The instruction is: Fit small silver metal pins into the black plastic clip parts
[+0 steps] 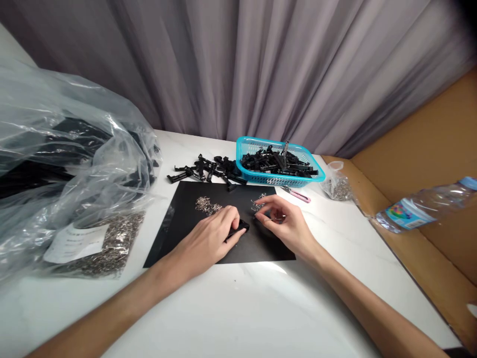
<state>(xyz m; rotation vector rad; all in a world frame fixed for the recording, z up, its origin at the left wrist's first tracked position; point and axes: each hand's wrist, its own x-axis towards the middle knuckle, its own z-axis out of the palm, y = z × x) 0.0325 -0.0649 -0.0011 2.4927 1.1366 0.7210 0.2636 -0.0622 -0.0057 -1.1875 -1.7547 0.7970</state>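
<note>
1. Plastic bag, clear and bulging, well left of the left fingers. A forearm catching its loose film could drag it inward.
2. Black mat, flat beneath both sets of fingers. A sleeve-free wrist snagging its near edge might shift everything lying on it.
3. Blue basket, beyond the fingertips and heaped with black pieces; a knock could tip some out onto the loose parts beside it.
4. Left hand, its thumb and fingers closed around a small part, knuckles upward. Pressing unevenly might make that part twist.
5. Right hand, just across from the left, thumb and forefinger curved into a ring with a gap at their tips. Whether the other fingers grip anything, I cannot tell.
6. Black part, between the left thumb and fingers and mostly covered by them; being hidden, it could be misaligned unnoticed.
7. Metal bits: one pile just beyond the left fingers, another by the right fingertips. Being tiny and loose, they could scatter if a knuckle swept through.
</note>
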